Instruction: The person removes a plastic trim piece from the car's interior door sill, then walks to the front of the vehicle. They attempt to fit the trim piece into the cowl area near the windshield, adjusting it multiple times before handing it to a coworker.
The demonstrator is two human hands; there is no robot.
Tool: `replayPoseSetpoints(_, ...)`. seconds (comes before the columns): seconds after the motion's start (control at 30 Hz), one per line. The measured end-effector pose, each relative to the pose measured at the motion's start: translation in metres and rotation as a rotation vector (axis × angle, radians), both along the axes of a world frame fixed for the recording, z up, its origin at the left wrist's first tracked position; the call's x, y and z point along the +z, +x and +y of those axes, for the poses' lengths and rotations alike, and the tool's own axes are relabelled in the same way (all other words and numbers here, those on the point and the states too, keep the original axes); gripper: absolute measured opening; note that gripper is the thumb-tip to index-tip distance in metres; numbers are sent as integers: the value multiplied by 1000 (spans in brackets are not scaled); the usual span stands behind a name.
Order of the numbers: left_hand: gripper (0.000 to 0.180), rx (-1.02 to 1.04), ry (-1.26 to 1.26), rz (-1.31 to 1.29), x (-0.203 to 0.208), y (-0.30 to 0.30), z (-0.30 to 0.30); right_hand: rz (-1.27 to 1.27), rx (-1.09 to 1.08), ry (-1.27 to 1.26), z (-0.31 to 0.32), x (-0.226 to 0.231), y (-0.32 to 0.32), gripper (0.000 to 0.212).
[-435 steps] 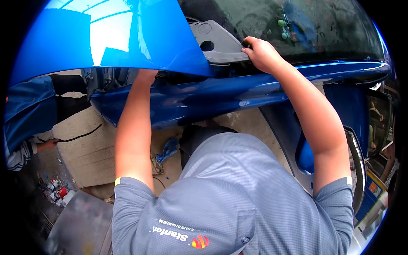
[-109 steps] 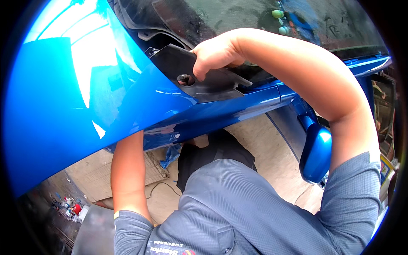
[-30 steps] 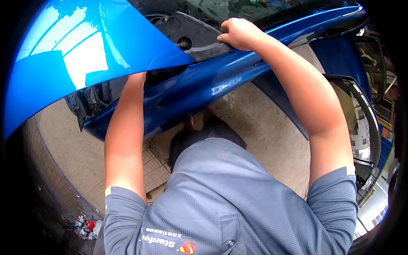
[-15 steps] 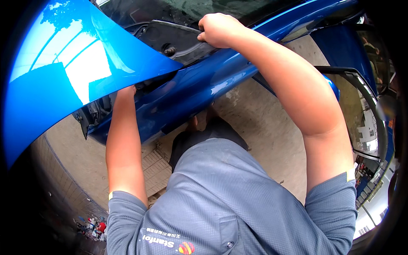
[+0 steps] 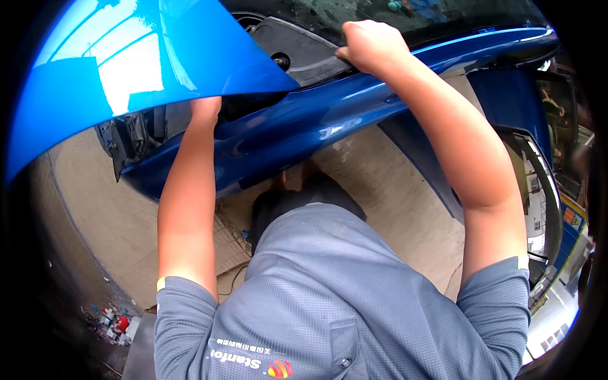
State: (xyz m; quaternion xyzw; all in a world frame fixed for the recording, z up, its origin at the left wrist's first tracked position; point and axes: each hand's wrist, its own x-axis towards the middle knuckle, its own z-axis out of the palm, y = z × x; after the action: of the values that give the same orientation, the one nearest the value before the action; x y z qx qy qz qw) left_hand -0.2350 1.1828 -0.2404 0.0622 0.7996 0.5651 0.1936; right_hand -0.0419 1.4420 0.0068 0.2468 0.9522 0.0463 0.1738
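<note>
My right hand is closed on the end of a black plastic cowl panel, which lies along the base of the windshield. A round hole with a wiper spindle shows in the panel. My left hand reaches in under the raised blue hood, over the inner edge of the blue fender. Its fingers are hidden beneath the hood, so what they touch does not show.
An open blue car door stands to the right, with its window frame bending along the rim. Concrete floor lies below the fender. Small red and white items sit at the lower left. Headlamp-area parts show under the hood.
The view has shifted, so car and hood sit differently in it. My right hand stays on the cowl panel's end, and my left hand remains under the hood.
</note>
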Motion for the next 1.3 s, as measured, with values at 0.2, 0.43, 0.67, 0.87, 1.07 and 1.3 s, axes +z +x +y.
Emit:
replayPoseSetpoints(0.2, 54, -81, -68, -251, 62, 20, 5, 236, 57, -298, 11, -14, 31, 42)
replayPoseSetpoints(0.43, 45, -122, -10, -22, 61, 22, 4, 172, 123, -251, -12, -26, 26, 30)
replayPoseSetpoints(0.67, 61, -125, -101, -10, 56, 17, 5, 192, 196, -235, -10, -39, 29, 26)
replayPoseSetpoints(0.87, 77, -64, -87, -240, 38, 6, 9, 178, 275, -191, -16, -38, 27, 18)
replayPoseSetpoints(1.07, 80, -121, -48, -268, 41, 5, 13, 174, 330, -97, -19, -39, 29, 14)
replayPoseSetpoints(1.3, 84, 15, -192, -224, 60, 16, 14, 22, 362, 25, -36, -30, 15, 15)
